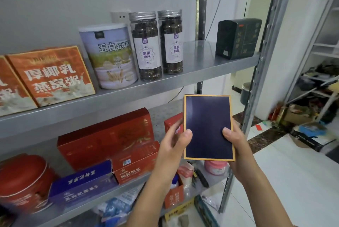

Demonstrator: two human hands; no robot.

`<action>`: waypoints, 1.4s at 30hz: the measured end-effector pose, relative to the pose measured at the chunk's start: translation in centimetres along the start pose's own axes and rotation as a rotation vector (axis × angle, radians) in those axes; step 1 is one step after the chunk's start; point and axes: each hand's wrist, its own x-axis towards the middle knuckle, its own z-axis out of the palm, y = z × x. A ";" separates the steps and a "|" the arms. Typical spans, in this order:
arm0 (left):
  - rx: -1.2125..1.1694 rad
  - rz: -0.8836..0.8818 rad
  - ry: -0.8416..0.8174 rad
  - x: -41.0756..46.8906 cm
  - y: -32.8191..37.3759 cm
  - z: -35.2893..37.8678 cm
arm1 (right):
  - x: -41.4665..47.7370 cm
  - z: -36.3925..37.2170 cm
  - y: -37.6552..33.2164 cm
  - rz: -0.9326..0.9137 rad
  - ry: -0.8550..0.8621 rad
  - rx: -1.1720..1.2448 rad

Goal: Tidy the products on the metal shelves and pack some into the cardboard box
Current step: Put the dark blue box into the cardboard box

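Note:
A flat dark navy box with a gold border (208,126) is held upright in front of the metal shelves. My left hand (174,142) grips its lower left edge, thumb on the front face. My right hand (236,146) grips its lower right edge, thumb on the front too. On the upper shelf (201,69) stand two orange boxes (51,76), a white can (110,56), two jars of dark berries (146,45) and a dark green box (238,37). No cardboard packing box is clearly in view.
The lower shelf holds red boxes (106,138), a red round tin (23,181), a purple box (82,184) and a pink tub (216,167). The shelf's upright post (256,80) rises at the right. Clutter lies on the floor by another rack (310,116) at far right.

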 end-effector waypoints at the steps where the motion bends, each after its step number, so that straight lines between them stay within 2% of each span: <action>1: 0.001 0.010 -0.005 -0.1 0.0 -0.1 | -0.1 0.1 0.1 0.000 0.008 -0.014; 7: 0.029 0.093 -0.021 -0.6 1.4 0.1 | -0.3 0.6 -0.7 -0.051 0.133 -0.115; 9: 0.039 0.144 0.028 -0.8 1.9 0.4 | -0.6 1.2 -1.2 -0.129 0.202 -0.277; 11: 0.033 0.161 -0.026 -0.9 2.5 0.4 | -0.9 1.7 -1.6 -0.174 0.258 -0.434; 14: 0.021 0.121 -0.087 -0.8 3.3 0.0 | -1.2 2.3 -2.1 -0.168 0.288 -0.553; 20: 0.014 0.026 -0.059 -0.7 3.3 -0.3 | -1.5 2.8 -3.0 -0.137 0.231 -0.662; 22: -0.034 0.003 -0.017 -0.6 3.3 -0.5 | -1.5 2.7 -3.3 -0.127 0.243 -0.609; 25: -0.143 -0.070 0.004 -0.3 3.1 -0.9 | -1.1 1.4 -3.5 0.014 0.277 -0.321; 30: -0.156 -0.138 -0.047 -0.3 2.6 -1.4 | -0.4 -0.3 -2.5 0.407 -0.050 -0.085; 32: -0.143 -0.139 -0.060 -0.3 2.6 -1.3 | -0.4 -0.3 -2.0 0.409 -0.071 -0.033; 42: -0.078 -0.123 -0.082 0.1 3.3 -1.5 | -0.4 0.9 -1.7 0.332 0.087 -0.093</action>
